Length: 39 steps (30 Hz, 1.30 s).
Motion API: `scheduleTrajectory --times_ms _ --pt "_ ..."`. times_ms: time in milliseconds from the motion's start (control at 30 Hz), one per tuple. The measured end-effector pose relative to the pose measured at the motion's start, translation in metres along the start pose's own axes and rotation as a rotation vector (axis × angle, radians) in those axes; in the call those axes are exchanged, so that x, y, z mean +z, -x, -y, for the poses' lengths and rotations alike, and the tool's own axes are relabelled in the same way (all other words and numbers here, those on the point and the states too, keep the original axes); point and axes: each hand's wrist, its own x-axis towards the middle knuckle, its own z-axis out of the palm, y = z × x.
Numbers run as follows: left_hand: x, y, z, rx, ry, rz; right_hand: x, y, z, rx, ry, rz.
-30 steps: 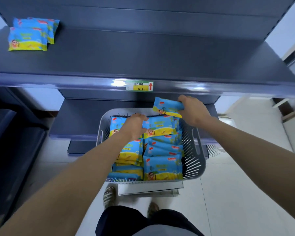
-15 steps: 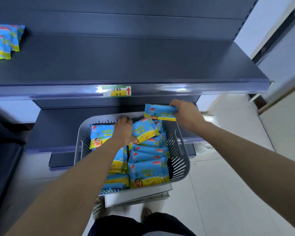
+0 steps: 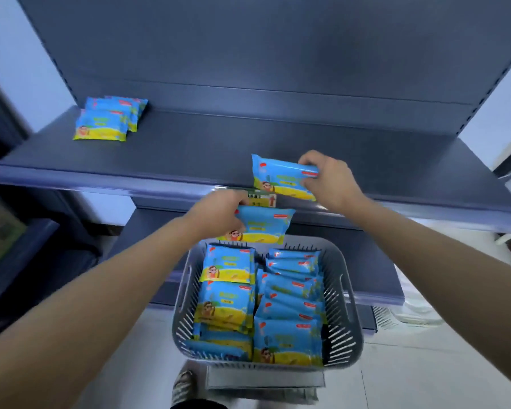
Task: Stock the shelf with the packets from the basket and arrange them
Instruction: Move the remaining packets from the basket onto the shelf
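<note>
The gray basket (image 3: 347, 305) under the shelf (image 3: 219, 152) is packed with blue-and-yellow packets (image 3: 289, 293) — flat stacks on its left side, a row on edge on its right. The left hand (image 3: 219, 211) has its grip clamped on one packet (image 3: 263, 225) just above the basket. The right hand (image 3: 331, 178) pinches another packet (image 3: 281, 180) over the shelf's front edge. Two shelved packets (image 3: 106, 122) lie overlapping at the shelf's far left.

Price label (image 3: 263, 199) on the shelf (image 3: 101, 180) front edge, red upward arrow clear, its characters and digits blurred, print on the blue-and-yellow packets (image 3: 227, 265) unreadable
</note>
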Motion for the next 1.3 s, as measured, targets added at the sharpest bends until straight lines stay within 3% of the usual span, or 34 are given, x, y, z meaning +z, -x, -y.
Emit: scheduleTrajectory --times_ms 200,467,667,900,1300 --pt "-0.033 0.001 0.013 -0.049 0.105 -0.125 -0.005 -0.011 0.009 -0.04 -0.034 -0.037" --pt "-0.115 0.003 0.162 -0.204 0.154 -0.266 0.077 -0.139 0.143 -0.122 -0.177 0.065" --pt "-0.15 -0.013 0.263 -0.241 0.132 -0.233 0.169 -0.208 0.208 -0.071 -0.251 0.224" --pt "-0.153 -0.051 0.343 -0.252 0.217 -0.122 0.225 -0.248 0.236 0.001 -0.277 0.253" --pt "-0.13 -0.111 0.379 -0.236 0.257 -0.059 0.244 -0.281 0.227 0.152 -0.334 0.244"
